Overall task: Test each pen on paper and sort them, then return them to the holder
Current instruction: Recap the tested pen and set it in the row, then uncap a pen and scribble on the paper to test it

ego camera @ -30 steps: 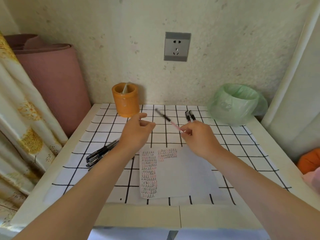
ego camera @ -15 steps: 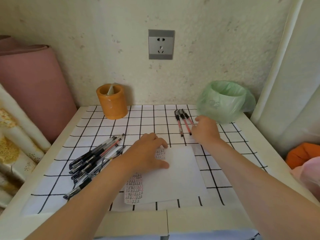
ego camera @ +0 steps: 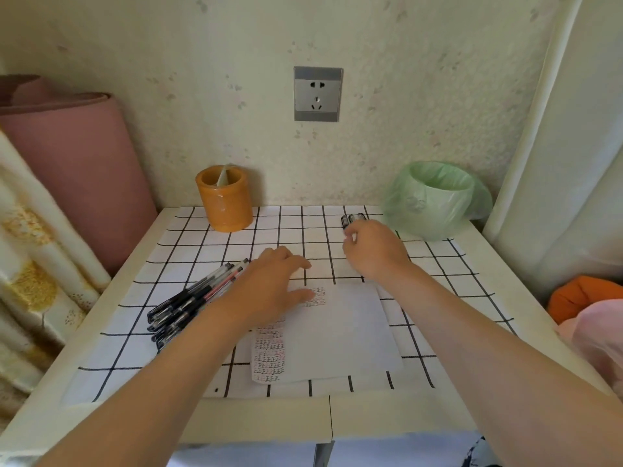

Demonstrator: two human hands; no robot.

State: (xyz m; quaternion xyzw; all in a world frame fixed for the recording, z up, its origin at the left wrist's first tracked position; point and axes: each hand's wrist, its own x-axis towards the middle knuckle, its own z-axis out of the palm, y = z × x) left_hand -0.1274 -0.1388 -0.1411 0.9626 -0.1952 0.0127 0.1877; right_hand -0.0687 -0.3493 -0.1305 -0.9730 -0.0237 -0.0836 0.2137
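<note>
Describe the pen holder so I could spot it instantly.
Find the grey wall socket; below it, slightly left, at the back of the checked tablecloth, stands the pen holder. It is a squat orange cylinder, unlike the green-bagged bin to its right.

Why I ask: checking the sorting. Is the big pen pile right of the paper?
No, the pile lies left of the paper.

A home corner is shown: a grid-clothed table [ego camera: 263, 419] set against a wall [ego camera: 421, 96], a socket [ego camera: 317, 94] above the fingers [ego camera: 293, 262], a rolled mat [ego camera: 77, 170] and curtain [ego camera: 30, 264] to their left.
</note>
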